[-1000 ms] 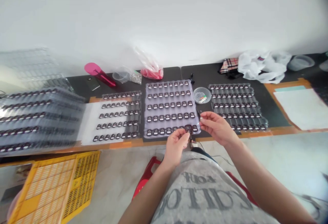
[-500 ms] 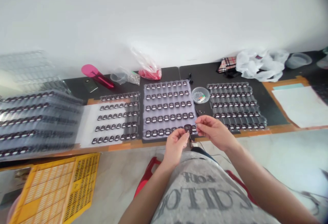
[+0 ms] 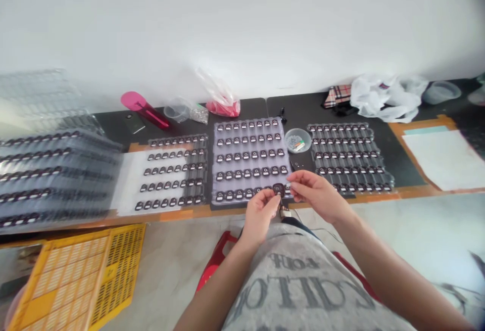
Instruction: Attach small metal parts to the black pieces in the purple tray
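Above the front edge of the middle tray (image 3: 250,148), my left hand (image 3: 261,213) pinches a small black rounded part (image 3: 278,189) between thumb and fingers. Close by on the right, the fingertips of my right hand (image 3: 312,190) are pressed together beside that part. A tiny pale thing seems to show at those fingertips, too small to name. Rows of similar black parts with white labels fill the middle tray. Just behind my right hand stands a clear round bowl (image 3: 289,147) holding small bits and a green and orange item.
Trays of black parts lie to the right (image 3: 343,147) and left (image 3: 194,160); a tall tray stack (image 3: 98,169) stands far left. Behind are a pink object (image 3: 146,111), bags (image 3: 382,98) and a plastic tub (image 3: 441,92). A yellow crate (image 3: 117,273) and red stool (image 3: 215,255) are below.
The view has shifted very slightly. Both hands keep nearly the same place and grip, with the black part still in my left hand.
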`<state>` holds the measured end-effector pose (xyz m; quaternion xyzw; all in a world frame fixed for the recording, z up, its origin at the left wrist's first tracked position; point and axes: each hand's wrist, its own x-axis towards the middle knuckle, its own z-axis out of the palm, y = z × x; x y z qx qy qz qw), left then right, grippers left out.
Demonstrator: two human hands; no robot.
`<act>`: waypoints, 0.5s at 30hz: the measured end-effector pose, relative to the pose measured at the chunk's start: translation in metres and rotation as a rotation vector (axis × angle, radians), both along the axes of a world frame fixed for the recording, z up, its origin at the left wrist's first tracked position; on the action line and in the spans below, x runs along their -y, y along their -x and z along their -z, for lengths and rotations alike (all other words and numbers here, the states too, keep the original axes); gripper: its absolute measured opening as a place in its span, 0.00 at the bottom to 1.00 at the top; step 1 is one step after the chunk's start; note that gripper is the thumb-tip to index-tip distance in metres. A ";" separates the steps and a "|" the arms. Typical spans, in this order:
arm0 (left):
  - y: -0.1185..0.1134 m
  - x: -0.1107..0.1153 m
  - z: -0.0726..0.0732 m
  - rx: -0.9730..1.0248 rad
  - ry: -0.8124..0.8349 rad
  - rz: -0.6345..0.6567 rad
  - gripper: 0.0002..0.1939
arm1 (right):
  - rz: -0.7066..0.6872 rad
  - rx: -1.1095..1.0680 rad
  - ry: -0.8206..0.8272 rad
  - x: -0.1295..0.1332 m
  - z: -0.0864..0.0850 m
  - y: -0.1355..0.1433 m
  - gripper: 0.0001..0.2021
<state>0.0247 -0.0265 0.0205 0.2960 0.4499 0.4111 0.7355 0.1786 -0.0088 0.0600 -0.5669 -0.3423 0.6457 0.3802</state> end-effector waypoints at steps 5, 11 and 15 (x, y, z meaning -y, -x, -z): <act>0.000 0.001 0.001 -0.037 0.002 -0.006 0.08 | 0.021 0.031 0.018 -0.001 -0.002 0.004 0.13; -0.001 0.002 -0.001 -0.056 -0.013 -0.013 0.09 | 0.034 0.026 0.030 0.001 -0.001 0.008 0.13; -0.001 0.003 0.001 -0.077 -0.009 -0.018 0.09 | 0.048 0.010 0.023 0.003 -0.001 0.010 0.12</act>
